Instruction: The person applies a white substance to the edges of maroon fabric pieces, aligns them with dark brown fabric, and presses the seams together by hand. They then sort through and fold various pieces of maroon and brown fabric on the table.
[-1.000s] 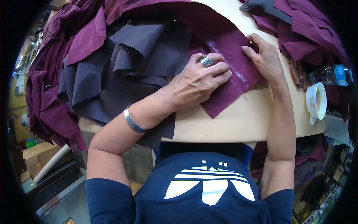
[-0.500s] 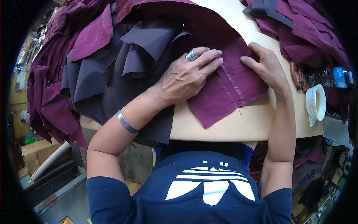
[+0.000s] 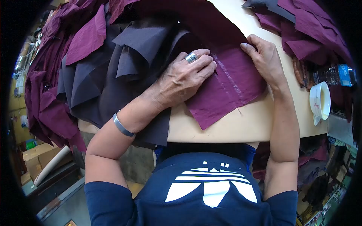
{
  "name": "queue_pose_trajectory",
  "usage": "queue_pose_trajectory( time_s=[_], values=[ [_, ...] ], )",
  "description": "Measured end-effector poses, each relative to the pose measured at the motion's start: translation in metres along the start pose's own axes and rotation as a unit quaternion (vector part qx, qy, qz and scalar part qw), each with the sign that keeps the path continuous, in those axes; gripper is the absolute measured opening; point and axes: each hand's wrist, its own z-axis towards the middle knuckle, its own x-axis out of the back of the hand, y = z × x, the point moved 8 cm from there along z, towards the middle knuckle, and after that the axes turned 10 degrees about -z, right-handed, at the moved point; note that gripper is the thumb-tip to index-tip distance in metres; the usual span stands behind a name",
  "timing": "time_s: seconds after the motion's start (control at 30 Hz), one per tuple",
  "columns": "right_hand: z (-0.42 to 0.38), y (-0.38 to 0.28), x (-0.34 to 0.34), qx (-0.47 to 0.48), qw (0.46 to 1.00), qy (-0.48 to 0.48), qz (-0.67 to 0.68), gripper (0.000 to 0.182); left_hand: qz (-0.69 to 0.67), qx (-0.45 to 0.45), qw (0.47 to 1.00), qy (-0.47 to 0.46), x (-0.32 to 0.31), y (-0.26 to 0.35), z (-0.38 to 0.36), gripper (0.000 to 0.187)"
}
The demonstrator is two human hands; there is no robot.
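Note:
A maroon fabric piece (image 3: 222,103) lies near the front edge of the pale table, with a pale, shiny strip and a slit-like line down its middle. My left hand (image 3: 188,75), with a silver ring and a bracelet, rests on its left part. Those fingers are curled together on the cloth, their tips partly hidden. At the fabric's right edge, my right hand (image 3: 266,60) pinches the cloth between thumb and bent fingers. Dark grey fabric pieces (image 3: 90,88) lie in loose folds beside my left wrist and forearm.
More maroon cloth (image 3: 41,101) is heaped at the left, hanging over the edge. Another maroon pile (image 3: 313,30) sits at the back right. A white cup (image 3: 316,100) and a plastic bottle (image 3: 328,77) stand at the right. The table's front edge (image 3: 215,139) is close to my body.
Both hands have shifted slightly left, and the maroon piece has moved left with them. My left fingers are more curled than before. The right fingers now close on the fabric's edge.

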Motion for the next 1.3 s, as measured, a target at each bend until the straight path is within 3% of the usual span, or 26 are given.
queue_pose_trajectory(
  time_s=[0.37, 0.6, 0.7, 0.83, 1.3],
  values=[
    [0.001, -0.001, -0.002, 0.012, 1.000, -0.022, -0.009, 0.018, -0.029, -0.059, 0.997, -0.045, -0.001, 0.013, 0.000, 0.041],
    [0.002, -0.001, -0.003, 0.004, 1.000, -0.017, 0.011, 0.019, -0.062, -0.043, 0.997, -0.020, 0.000, 0.011, 0.001, 0.037],
    [0.010, -0.007, -0.011, 0.017, 1.000, -0.001, 0.021, 0.020, -0.053, -0.010, 0.994, 0.091, 0.010, -0.006, 0.002, 0.037],
    [0.018, -0.013, -0.021, 0.049, 0.999, 0.018, -0.014, 0.020, -0.025, 0.021, 0.998, 0.054, 0.010, -0.013, 0.000, 0.039],
    [0.019, -0.014, -0.021, 0.047, 0.998, -0.023, -0.044, 0.022, -0.021, -0.021, 0.999, 0.019, 0.008, -0.005, -0.001, 0.039]
  ],
)
